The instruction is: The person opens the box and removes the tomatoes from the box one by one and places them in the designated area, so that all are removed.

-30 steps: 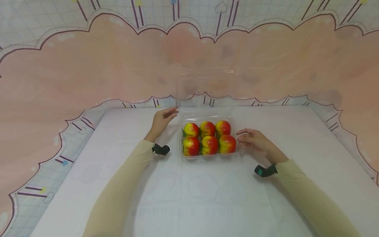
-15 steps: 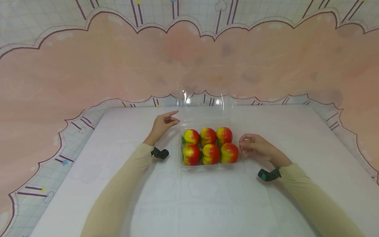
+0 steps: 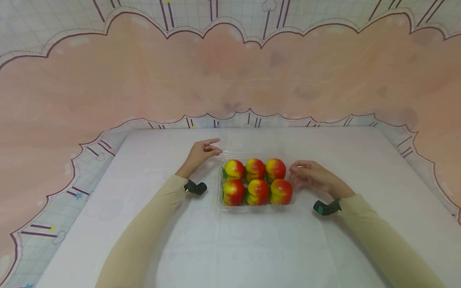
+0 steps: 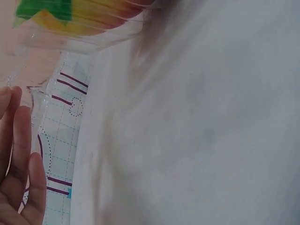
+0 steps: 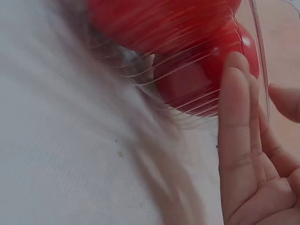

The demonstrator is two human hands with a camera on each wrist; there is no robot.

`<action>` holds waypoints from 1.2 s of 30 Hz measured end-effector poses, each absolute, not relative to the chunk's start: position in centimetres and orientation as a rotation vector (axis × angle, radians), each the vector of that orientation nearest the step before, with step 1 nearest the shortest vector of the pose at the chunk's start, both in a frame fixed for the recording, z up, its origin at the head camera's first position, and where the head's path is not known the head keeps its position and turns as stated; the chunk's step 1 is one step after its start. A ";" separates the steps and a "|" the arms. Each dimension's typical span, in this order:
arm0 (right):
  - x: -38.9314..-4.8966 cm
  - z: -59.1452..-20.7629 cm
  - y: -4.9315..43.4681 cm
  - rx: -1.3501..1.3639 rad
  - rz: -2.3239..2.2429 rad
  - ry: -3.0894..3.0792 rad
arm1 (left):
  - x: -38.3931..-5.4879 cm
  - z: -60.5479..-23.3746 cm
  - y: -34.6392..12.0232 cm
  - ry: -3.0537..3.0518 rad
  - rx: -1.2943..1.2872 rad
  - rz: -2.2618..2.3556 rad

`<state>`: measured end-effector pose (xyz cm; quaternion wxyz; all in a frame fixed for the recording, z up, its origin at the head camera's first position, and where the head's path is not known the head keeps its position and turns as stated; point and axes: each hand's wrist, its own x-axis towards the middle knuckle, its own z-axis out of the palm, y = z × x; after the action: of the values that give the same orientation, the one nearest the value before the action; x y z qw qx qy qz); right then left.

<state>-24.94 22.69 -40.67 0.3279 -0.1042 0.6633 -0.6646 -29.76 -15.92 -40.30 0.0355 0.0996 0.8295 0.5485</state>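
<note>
A clear plastic clamshell box (image 3: 230, 209) stands on the table, filled with several glossy red-and-yellow fruit-like pieces (image 3: 257, 192) with green leafy ends. Its transparent lid (image 3: 250, 142) lies folded back behind it. My left hand (image 3: 203, 154) is at the box's back left corner, thumb near the hinge and index finger extended over the lid's side. In the left wrist view, its fingertips (image 4: 21, 112) are beside the clear plastic edge. At the box's right side is my right hand (image 3: 313, 176); its straight fingers (image 5: 236, 108) lie along the ribbed wall, thumb apart from them.
The box rests on a white-covered table (image 3: 248, 248). Behind it rises a peach backdrop (image 3: 162, 80) with scalloped edges and purple lines. Each wrist carries a small black camera, one on the left wrist (image 3: 195, 187) and one on the right.
The lid has tipped backward from standing upright to lying low behind the box. The filled box has shifted toward me, the right hand moving with it. The left hand has edged down and right.
</note>
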 end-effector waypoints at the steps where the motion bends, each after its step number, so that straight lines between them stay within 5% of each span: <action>1: -25.0 -40.7 22.7 -0.256 -1.755 1.740 | -29.7 -40.3 -15.9 2.538 0.300 1.687; 36: -24.7 -40.0 23.0 -0.144 -1.790 1.943 | -29.4 -40.3 -14.8 2.332 -0.007 1.702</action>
<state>-24.69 23.00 -40.02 0.2456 -0.0526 0.7119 -0.6559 -29.38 -14.81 -40.31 0.1268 -0.0025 0.8012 0.5848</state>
